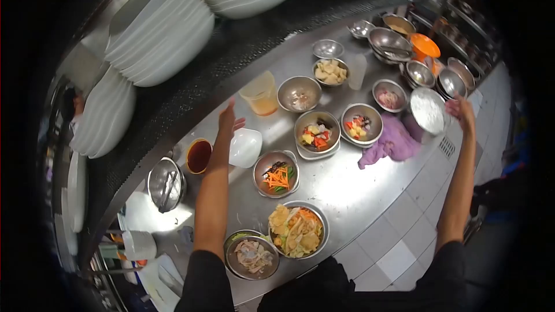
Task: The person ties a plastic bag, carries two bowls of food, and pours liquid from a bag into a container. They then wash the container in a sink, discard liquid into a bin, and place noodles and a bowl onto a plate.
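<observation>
My left hand (229,119) reaches over the steel counter with its fingers apart and nothing in them. It is nearest to a white square bowl (245,147), beside a plastic jug (260,93) with orange liquid at the bottom. At the far right, my right hand (461,112) is raised with fingers spread, holding nothing. Close to it are a tub of white powder (428,111) and steel bowls (451,82); whether it touches them I cannot tell. Between my hands, steel bowls hold cut vegetables (318,133), more cut pieces (358,126) and carrot strips (278,178).
Stacked white bowls (167,34) fill a shelf above the counter (341,188). Nearest me are a bowl of fried pieces and shredded vegetables (296,230) and a bowl of pale strips (252,256). A purple cloth (391,141) lies near the right edge; dark red sauce (199,156) stands left.
</observation>
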A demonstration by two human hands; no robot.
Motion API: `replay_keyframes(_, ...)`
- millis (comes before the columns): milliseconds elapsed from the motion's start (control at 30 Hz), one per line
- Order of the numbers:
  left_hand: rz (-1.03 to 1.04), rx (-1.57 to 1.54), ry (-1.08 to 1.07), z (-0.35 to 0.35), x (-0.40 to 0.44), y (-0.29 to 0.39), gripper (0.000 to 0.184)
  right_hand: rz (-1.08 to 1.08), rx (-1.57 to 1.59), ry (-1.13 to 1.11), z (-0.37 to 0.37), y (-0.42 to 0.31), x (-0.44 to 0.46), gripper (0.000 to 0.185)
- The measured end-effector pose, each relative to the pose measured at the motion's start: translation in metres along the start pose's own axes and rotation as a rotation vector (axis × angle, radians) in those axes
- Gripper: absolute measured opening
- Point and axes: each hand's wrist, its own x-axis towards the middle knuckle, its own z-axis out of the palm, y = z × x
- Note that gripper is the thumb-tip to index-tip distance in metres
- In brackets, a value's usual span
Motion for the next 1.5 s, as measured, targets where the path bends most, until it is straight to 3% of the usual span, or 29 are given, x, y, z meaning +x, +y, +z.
replay_keyframes(33,-0.007,0.026,-0.041,0.013,0.016,0.002,0.092,-0.121,0.053,-0.145,0.031,-0.010,-0.039,0.046)
replay_keyframes(67,0.002,0.061,-0.072,0.027,0.033,0.000,0.087,-0.042,-0.009,-0.133,0.073,-0.028,-0.066,0.045)
replay_keyframes(133,0.015,0.083,-0.091,0.049,0.060,-0.013,0.081,-0.279,0.048,-0.454,0.132,-0.035,-0.126,0.041)
replay_keyframes(200,-0.010,-0.294,-0.095,0.062,0.075,-0.020,0.064,-0.140,-0.002,-0.523,0.194,-0.042,-0.168,0.038)
replay_keyframes(233,-0.007,-0.310,-0.080,0.058,0.071,-0.023,0.064,-0.101,-0.025,-0.573,0.218,-0.047,-0.193,0.036)
replay_keyframes(267,0.157,-0.174,-0.189,0.048,0.061,-0.029,0.056,-0.078,-0.053,-0.610,0.236,-0.043,-0.210,0.035)
replay_keyframes(333,0.364,-0.138,-0.209,0.030,0.016,-0.016,0.045,-0.034,-0.061,-0.710,0.267,-0.027,-0.228,0.032)
replay_keyframes(433,0.451,-0.309,-0.107,-0.027,-0.098,0.008,0.037,0.006,-0.071,-0.886,0.315,-0.032,-0.253,0.035)
replay_keyframes(500,0.242,-0.319,0.025,-0.070,-0.175,0.024,0.037,0.054,0.026,-0.961,0.352,-0.014,-0.257,0.038)
replay_keyframes(567,0.186,-0.310,0.041,-0.123,-0.221,-0.005,0.039,0.057,-0.082,-1.078,0.388,-0.028,-0.278,0.040)
replay_keyframes(733,0.240,-0.300,0.142,-0.218,-0.343,-0.053,0.031,0.114,-0.066,-1.356,0.484,-0.029,-0.339,0.048)
replay_keyframes(833,0.076,-0.351,0.270,-0.255,-0.400,-0.075,0.027,0.388,-0.016,-1.496,0.538,-0.007,-0.366,0.061)
replay_keyframes(867,0.085,-0.393,0.315,-0.268,-0.413,-0.083,0.025,0.437,0.015,-1.640,0.559,0.000,-0.375,0.074)
replay_keyframes(967,0.035,-0.452,0.377,-0.300,-0.443,-0.107,0.023,0.410,-0.275,-1.585,0.619,-0.009,-0.417,0.091)
replay_keyframes(1067,0.058,-0.504,0.400,-0.325,-0.444,-0.121,0.022,0.635,-0.046,-1.485,0.661,0.026,-0.415,0.095)
replay_keyframes(1100,0.070,-0.532,0.405,-0.331,-0.445,-0.127,0.022,0.543,-0.055,-1.401,0.670,0.034,-0.420,0.095)
replay_keyframes(1233,0.034,-0.535,0.345,-0.352,-0.431,-0.137,0.022,0.616,-0.046,-1.240,0.688,0.033,-0.433,0.095)
replay_keyframes(1400,0.054,-0.543,0.163,-0.354,-0.396,-0.140,0.027,0.460,-0.133,-1.100,0.685,0.040,-0.434,0.079)
replay_keyframes(1467,0.057,-0.514,0.177,-0.349,-0.394,-0.136,0.028,0.357,-0.131,-1.060,0.675,0.046,-0.435,0.062)
replay_keyframes(1500,0.067,-0.482,0.183,-0.349,-0.394,-0.134,0.028,0.368,-0.134,-1.069,0.671,0.046,-0.433,0.062)
